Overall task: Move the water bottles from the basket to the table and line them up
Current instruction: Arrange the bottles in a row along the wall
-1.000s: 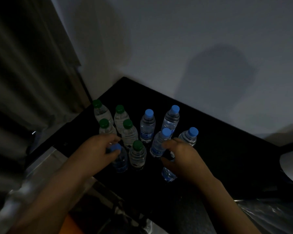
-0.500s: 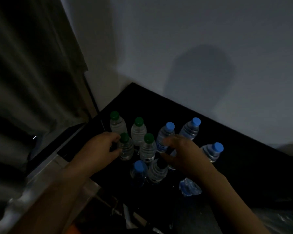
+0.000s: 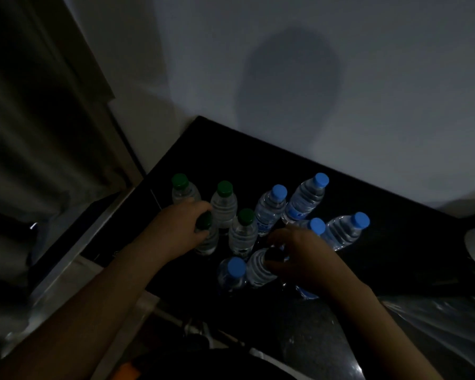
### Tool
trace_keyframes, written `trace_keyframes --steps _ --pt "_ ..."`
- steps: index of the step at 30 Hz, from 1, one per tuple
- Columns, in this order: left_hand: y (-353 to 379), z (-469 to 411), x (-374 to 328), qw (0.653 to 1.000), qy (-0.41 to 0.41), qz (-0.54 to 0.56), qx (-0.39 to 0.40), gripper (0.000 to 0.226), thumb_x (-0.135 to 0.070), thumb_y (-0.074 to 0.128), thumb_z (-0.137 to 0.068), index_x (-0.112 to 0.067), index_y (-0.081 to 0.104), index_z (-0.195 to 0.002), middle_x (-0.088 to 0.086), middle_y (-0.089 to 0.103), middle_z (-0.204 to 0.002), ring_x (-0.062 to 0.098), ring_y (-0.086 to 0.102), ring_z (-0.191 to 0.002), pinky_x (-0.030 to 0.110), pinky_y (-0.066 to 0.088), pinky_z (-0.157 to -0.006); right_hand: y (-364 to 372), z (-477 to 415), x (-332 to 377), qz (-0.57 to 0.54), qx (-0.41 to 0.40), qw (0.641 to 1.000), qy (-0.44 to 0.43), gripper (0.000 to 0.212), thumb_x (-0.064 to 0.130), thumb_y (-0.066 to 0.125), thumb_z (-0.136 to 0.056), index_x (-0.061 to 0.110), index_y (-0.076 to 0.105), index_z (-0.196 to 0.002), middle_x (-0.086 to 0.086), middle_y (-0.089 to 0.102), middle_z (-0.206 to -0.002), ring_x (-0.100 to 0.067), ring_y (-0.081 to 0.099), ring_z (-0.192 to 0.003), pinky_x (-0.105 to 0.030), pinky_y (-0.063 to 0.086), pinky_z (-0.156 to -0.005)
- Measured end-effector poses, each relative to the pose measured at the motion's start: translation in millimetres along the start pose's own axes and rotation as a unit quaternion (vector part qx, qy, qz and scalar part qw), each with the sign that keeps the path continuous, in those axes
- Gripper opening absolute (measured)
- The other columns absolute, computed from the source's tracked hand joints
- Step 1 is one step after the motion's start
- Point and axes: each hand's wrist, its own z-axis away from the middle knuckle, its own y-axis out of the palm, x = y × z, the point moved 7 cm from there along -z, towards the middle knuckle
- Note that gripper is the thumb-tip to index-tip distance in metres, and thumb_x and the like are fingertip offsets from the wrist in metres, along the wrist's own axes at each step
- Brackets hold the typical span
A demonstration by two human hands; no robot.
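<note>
The green-capped bottle [image 3: 207, 238] is gripped at its neck by the curled fingers of the left hand [image 3: 180, 227]. The dark-capped bottle [image 3: 259, 268] is grasped at the cap by the curled fingers of the right hand [image 3: 305, 260]. Both are stood on the black table [image 3: 395, 242], long axes vertical, caps uppermost; a slight tilt cannot be ruled out. The front blue-capped bottle [image 3: 232, 272] is set just beside the dark-capped bottle, to its left. Close behind, three further green-capped bottles [image 3: 243, 231] and four rear blue-capped bottles [image 3: 303, 200] are packed upright, crowding both grips.
</note>
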Motion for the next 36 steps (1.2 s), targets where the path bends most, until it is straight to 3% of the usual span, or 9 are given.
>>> trace_keyframes --steps 3,9,14,19,25,28,32,36 --pt "2.1 -8.9 -0.9 1.000 0.011 -0.022 0.014 0.036 -0.017 0.070 -0.081 -0.015 0.060 -0.115 0.008 0.052 -0.112 0.025 0.055 -0.102 0.039 0.048 -0.088 3.8 -0.1 -2.5 0.007 0.006 1.000 0.005 0.032 0.028 0.066 -0.084 0.017 0.062 -0.113 0.001 0.059 -0.112 -0.013 0.057 -0.099 -0.031 0.052 -0.084" --pt "4.1 -15.9 1.0 0.999 0.029 -0.020 0.002 0.025 -0.016 0.075 -0.075 -0.012 0.062 -0.096 0.001 0.043 -0.094 0.022 0.053 -0.090 0.028 0.043 -0.075 11.5 -4.4 -3.2 0.025 0.008 1.000 0.002 0.027 0.027 0.068 -0.082 0.015 0.063 -0.105 0.000 0.054 -0.109 -0.016 0.057 -0.096 -0.032 0.052 -0.082" --pt "3.2 -13.0 7.9 0.999 0.020 0.003 -0.027 0.032 -0.023 0.078 -0.072 -0.005 0.061 -0.090 0.008 0.051 -0.096 0.024 0.055 -0.085 0.038 0.049 -0.077 10.5 -3.0 -5.8 -0.001 0.011 1.000 0.015 0.026 0.023 0.070 -0.080 0.013 0.063 -0.103 0.001 0.054 -0.108 -0.016 0.059 -0.094 -0.033 0.055 -0.081" --pt "-14.8 -7.2 3.7 0.996 0.048 0.019 -0.075 0.028 -0.018 0.080 -0.070 -0.001 0.059 -0.079 0.008 0.051 -0.084 0.023 0.054 -0.076 0.029 0.039 -0.064 -15.7 3.1 -5.2 -0.021 -0.036 0.999 0.026 0.020 0.023 0.073 -0.076 0.015 0.064 -0.092 0.004 0.057 -0.098 -0.012 0.060 -0.084 -0.030 0.057 -0.074" --pt "-62.1 -6.2 -27.0 0.989 0.110 0.018 -0.097 0.023 -0.022 0.080 -0.067 -0.012 0.060 -0.074 0.001 0.051 -0.080 0.012 0.054 -0.070 0.025 0.042 -0.065 -69.0 8.4 15.8 0.001 -0.073 0.997 0.033 0.013 0.026 0.073 -0.072 0.022 0.061 -0.076 0.008 0.056 -0.082 -0.006 0.058 -0.069 -0.022 0.052 -0.061" --pt "-93.6 -6.7 -41.8 0.983 0.136 0.013 -0.120 0.023 -0.023 0.081 -0.064 -0.014 0.061 -0.071 -0.001 0.052 -0.074 0.006 0.051 -0.065 0.012 0.036 -0.058 -102.6 11.2 32.2 0.000 -0.127 0.991 0.034 0.012 0.023 0.074 -0.066 0.018 0.065 -0.071 0.004 0.058 -0.081 -0.011 0.058 -0.066 -0.032 0.052 -0.060" --pt "-135.2 -12.5 -60.3 0.976 0.160 0.043 -0.139 0.025 -0.020 0.085 -0.059 -0.015 0.061 -0.064 -0.001 0.055 -0.065 0.007 0.051 -0.053 0.014 0.036 -0.049 -143.6 15.5 55.3 -0.009 -0.177 0.984 0.033 0.014 0.024 0.072 -0.063 0.016 0.069 -0.074 -0.001 0.064 -0.076 -0.015 0.063 -0.065 -0.039 0.054 -0.060" --pt "-171.3 -17.6 -78.5 0.969 0.186 0.007 -0.163 0.024 -0.032 0.080 -0.055 -0.018 0.062 -0.063 -0.002 0.058 -0.065 0.005 0.055 -0.066 0.021 0.040 -0.055 -171.5 14.7 70.8 -0.006 -0.223 0.974 0.032 0.013 0.018 0.076 -0.067 0.014 0.071 -0.079 0.001 0.065 -0.078 -0.010 0.062 -0.066 -0.035 0.055 -0.061"
